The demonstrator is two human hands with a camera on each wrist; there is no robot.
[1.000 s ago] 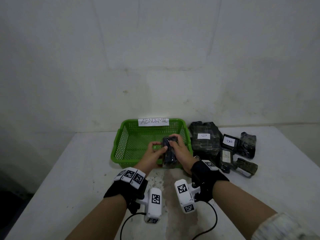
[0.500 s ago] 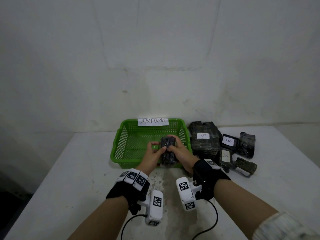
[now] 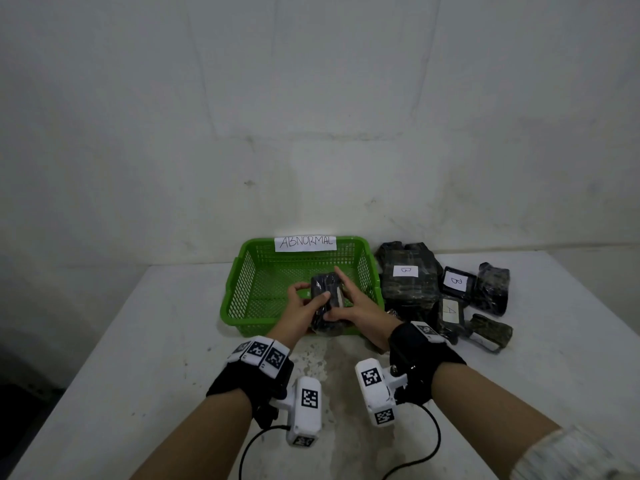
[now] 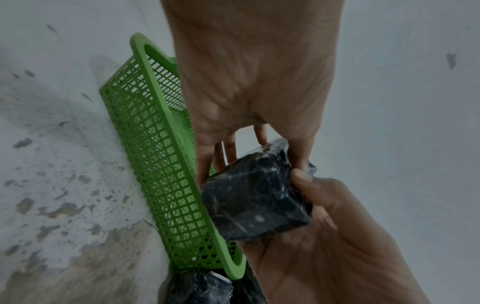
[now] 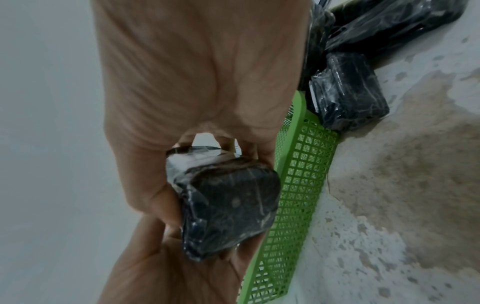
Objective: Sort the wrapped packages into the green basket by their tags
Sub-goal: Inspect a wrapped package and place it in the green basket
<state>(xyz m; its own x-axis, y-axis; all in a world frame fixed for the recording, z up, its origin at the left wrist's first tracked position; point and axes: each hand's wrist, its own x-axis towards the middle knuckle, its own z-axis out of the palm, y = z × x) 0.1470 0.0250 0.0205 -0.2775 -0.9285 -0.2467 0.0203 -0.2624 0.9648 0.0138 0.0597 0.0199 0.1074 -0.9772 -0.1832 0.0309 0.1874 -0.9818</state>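
Note:
A dark plastic-wrapped package (image 3: 323, 299) is held between both hands above the near rim of the green basket (image 3: 242, 292), which carries a paper label reading ABNORMAL. My left hand (image 3: 304, 301) grips its left side, thumb on top. My right hand (image 3: 349, 303) grips its right side, fingers along the far face. A white strip shows on the package by my right fingers; no letter is readable. Close up, the package (image 4: 255, 202) sits between my left palm and right thumb. In the right wrist view the package (image 5: 228, 205) hangs beside the basket wall (image 5: 298, 185).
Several wrapped packages lie in a pile to the right of the basket: a large one tagged B (image 3: 407, 275), a small one tagged B (image 3: 455, 282), one tagged A (image 3: 450, 311), and two with no tag showing (image 3: 491, 289). The white table (image 3: 138, 358) is stained near its front middle.
Both hands have turned the package a little over the basket's near rim; a white strip now shows on its right side. The pile has not moved.

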